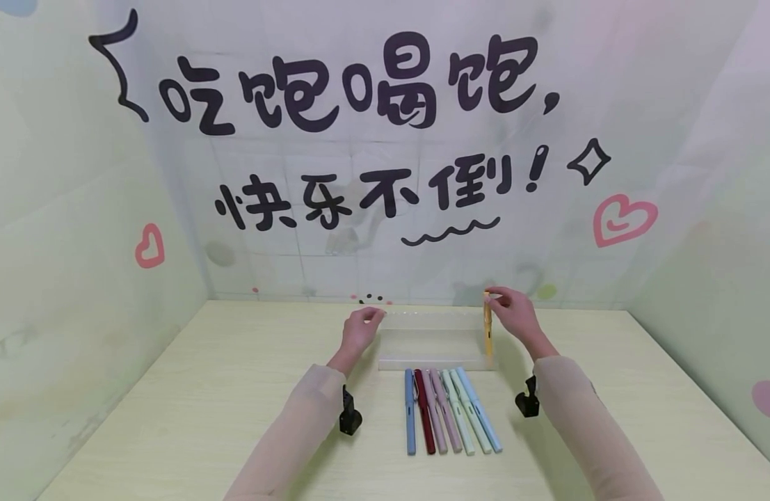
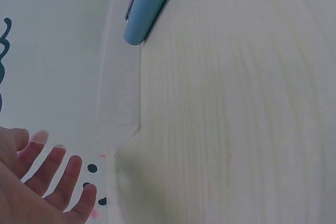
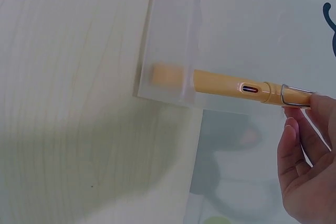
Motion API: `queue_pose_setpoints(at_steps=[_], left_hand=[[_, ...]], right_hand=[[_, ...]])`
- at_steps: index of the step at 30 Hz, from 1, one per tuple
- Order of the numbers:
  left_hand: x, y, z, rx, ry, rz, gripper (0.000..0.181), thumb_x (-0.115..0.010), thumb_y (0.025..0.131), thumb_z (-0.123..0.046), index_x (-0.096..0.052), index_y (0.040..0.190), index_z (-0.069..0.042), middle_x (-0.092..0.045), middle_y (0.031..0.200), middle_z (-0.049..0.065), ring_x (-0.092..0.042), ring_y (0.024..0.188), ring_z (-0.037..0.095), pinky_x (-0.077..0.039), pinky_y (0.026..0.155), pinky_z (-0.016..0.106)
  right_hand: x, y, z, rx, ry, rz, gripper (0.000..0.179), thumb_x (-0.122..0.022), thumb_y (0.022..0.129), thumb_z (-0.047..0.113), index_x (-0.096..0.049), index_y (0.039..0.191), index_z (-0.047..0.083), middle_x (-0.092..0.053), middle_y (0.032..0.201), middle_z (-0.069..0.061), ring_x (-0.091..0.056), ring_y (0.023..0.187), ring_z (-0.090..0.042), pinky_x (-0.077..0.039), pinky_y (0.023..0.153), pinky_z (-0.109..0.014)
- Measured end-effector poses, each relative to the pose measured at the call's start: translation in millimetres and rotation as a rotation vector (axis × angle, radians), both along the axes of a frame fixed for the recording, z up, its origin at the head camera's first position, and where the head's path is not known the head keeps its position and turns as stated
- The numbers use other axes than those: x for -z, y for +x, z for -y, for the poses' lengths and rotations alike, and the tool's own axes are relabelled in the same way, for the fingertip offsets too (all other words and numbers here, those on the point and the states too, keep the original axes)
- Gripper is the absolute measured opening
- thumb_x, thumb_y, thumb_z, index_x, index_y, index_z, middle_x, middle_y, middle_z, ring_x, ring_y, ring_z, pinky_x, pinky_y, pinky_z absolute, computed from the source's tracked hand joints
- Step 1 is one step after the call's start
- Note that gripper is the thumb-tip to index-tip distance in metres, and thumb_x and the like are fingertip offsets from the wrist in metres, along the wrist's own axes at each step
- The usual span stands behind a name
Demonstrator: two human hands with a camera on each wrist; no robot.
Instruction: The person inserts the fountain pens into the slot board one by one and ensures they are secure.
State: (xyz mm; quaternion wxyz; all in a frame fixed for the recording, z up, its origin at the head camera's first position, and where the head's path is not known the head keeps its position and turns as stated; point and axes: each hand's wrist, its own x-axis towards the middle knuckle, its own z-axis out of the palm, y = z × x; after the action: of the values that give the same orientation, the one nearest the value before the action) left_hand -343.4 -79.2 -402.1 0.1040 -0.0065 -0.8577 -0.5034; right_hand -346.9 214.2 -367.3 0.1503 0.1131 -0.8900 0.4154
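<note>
Between both hands stands a translucent plastic pen rack (image 1: 431, 342) with a low front wall. My left hand (image 1: 359, 332) holds the upper left corner of the rack; in the left wrist view an index fingertip shows blurred behind the plastic. With thumb and fingers, my right hand (image 1: 515, 314) pinches the capped end of a yellow pen (image 3: 228, 86). This pen stands nearly upright at the rack's right end, its lower tip blurred behind the front wall. In front of the rack lie several pens, among them a blue pen (image 1: 410, 412) and a dark red pen (image 1: 425, 412).
Beside the dark red pen lie mauve pens (image 1: 444, 412), pale green pens (image 1: 462, 412) and a light blue pen (image 1: 480, 410). A printed backdrop (image 1: 385, 271) rises behind the pale wooden table (image 1: 234, 390). Black wrist cameras (image 1: 349, 419) hang under the sleeves.
</note>
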Motion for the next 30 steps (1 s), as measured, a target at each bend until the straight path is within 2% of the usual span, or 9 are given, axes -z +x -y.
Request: queue_pose_setpoints(at_steps=[18, 25, 30], left_hand=[[1.2, -1.6, 0.1, -0.001, 0.016, 0.014, 0.028, -0.051, 0.089, -0.024, -0.062, 0.105, -0.003, -0.059, 0.102, 0.01, -0.054, 0.095, 0.026, -0.042, 0.081, 0.04], [1.3, -1.4, 0.8, -0.002, 0.014, 0.011, 0.028, -0.051, 0.089, -0.024, -0.062, 0.104, -0.003, -0.06, 0.101, 0.01, -0.054, 0.095, 0.026, -0.042, 0.082, 0.04], [0.9, 0.0, 0.8, 0.004, 0.016, 0.008, 0.028, -0.051, 0.09, -0.024, -0.062, 0.105, -0.003, -0.059, 0.101, 0.01, -0.054, 0.095, 0.026, -0.043, 0.08, 0.04]], right_hand=[[1.9, -4.1, -1.2, -0.001, 0.005, 0.006, 0.031, -0.053, 0.089, 0.016, -0.056, 0.113, -0.002, -0.061, 0.096, -0.02, -0.056, 0.085, -0.03, -0.045, 0.067, -0.039], [2.3, -3.1, -2.9, 0.0, 0.017, 0.03, 0.038, -0.052, 0.09, 0.021, -0.051, 0.121, -0.001, -0.059, 0.101, -0.022, -0.056, 0.091, -0.032, -0.045, 0.071, -0.042], [-0.1, 1.9, -5.3, 0.045, 0.026, 0.005, 0.04, -0.053, 0.089, 0.023, -0.05, 0.121, 0.0, -0.058, 0.104, -0.02, -0.055, 0.089, -0.03, -0.045, 0.07, -0.04]])
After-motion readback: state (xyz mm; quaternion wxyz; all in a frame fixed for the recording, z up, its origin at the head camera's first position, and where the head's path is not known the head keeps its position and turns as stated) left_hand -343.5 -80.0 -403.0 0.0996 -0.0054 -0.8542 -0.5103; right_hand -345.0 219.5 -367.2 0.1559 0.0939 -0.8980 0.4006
